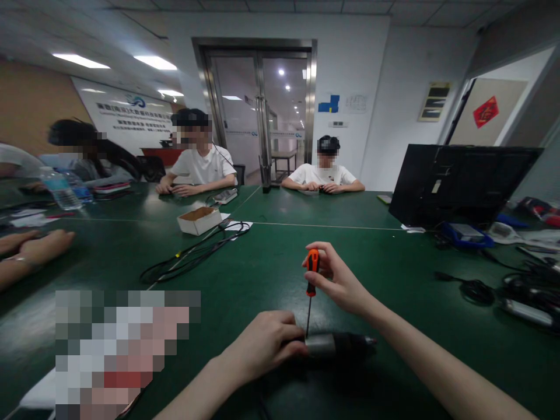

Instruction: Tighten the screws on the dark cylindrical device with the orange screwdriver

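White wall banner (131, 114) upper left, lettering too blurred to read, red door sign (485, 111) upper right, character illegible

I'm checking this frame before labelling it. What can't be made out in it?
- Head view: the screwdriver tip and the spot it meets on the dark cylindrical part are too small to tell.
- The part's near end is covered by the left hand.
- The right hand hides part of the orange handle.
- A pixelated patch hides whatever lies at lower left on the table.
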`<state>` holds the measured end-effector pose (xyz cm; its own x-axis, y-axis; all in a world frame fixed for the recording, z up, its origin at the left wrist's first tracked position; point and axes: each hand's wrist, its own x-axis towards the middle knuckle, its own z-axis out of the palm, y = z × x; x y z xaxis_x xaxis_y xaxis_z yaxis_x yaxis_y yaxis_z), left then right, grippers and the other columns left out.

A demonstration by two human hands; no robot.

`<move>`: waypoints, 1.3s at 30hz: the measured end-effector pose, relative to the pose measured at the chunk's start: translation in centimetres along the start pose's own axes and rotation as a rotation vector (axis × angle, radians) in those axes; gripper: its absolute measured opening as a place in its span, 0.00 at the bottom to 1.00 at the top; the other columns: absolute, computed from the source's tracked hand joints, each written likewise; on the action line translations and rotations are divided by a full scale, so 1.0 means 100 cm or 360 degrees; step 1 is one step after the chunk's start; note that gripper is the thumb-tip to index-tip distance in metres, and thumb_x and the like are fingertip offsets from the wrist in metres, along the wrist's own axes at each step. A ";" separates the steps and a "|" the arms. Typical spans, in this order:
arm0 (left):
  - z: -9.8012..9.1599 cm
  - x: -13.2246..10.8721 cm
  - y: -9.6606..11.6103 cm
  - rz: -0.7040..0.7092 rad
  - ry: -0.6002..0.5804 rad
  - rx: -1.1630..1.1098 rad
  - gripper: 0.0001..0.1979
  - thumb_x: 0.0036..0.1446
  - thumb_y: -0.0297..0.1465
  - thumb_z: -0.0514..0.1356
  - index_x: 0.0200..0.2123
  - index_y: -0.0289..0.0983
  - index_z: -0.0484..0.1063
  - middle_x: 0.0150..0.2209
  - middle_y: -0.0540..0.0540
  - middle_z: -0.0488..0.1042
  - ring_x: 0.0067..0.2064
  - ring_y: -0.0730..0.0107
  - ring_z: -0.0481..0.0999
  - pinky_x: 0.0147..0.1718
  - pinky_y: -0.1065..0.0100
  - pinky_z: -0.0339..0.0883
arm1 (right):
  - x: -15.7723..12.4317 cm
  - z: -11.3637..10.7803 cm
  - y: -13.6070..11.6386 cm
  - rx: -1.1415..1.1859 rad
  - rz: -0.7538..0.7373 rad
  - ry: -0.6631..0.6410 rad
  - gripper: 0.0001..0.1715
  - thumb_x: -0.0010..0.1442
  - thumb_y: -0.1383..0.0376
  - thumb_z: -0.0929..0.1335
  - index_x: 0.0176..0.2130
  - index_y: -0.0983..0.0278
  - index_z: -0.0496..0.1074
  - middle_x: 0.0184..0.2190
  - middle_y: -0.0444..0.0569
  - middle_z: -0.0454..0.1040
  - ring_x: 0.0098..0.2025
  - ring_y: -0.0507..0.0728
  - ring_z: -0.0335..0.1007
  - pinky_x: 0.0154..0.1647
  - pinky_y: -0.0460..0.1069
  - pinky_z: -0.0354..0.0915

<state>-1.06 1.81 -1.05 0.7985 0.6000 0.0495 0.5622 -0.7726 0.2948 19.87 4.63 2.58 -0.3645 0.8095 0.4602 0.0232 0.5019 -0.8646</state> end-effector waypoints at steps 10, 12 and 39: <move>-0.006 0.000 0.007 -0.0035 -0.0046 0.0088 0.24 0.50 0.53 0.70 0.39 0.39 0.79 0.35 0.47 0.75 0.34 0.64 0.73 0.29 0.69 0.57 | -0.004 0.002 -0.005 -0.0072 -0.0018 0.0023 0.25 0.58 0.65 0.71 0.52 0.57 0.62 0.33 0.40 0.64 0.34 0.51 0.65 0.31 0.46 0.63; -0.008 0.001 0.008 -0.0095 -0.0068 -0.0046 0.19 0.53 0.48 0.71 0.36 0.39 0.78 0.36 0.48 0.75 0.35 0.64 0.74 0.31 0.70 0.58 | -0.002 0.000 -0.006 -0.0036 0.0002 -0.0013 0.24 0.58 0.65 0.71 0.53 0.57 0.63 0.34 0.41 0.64 0.35 0.52 0.66 0.31 0.45 0.64; -0.005 0.013 -0.006 -0.0205 -0.0150 -0.0666 0.21 0.50 0.49 0.71 0.23 0.36 0.75 0.31 0.52 0.68 0.33 0.69 0.66 0.29 0.70 0.51 | 0.015 -0.013 0.030 0.0302 0.0276 0.0037 0.28 0.53 0.59 0.75 0.50 0.59 0.63 0.37 0.44 0.70 0.36 0.53 0.70 0.31 0.47 0.69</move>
<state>-0.45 3.16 -0.73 0.7546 0.6493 -0.0943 0.5384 -0.5306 0.6546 20.57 7.74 0.96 -0.3486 0.8864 0.3047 -0.0928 0.2908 -0.9523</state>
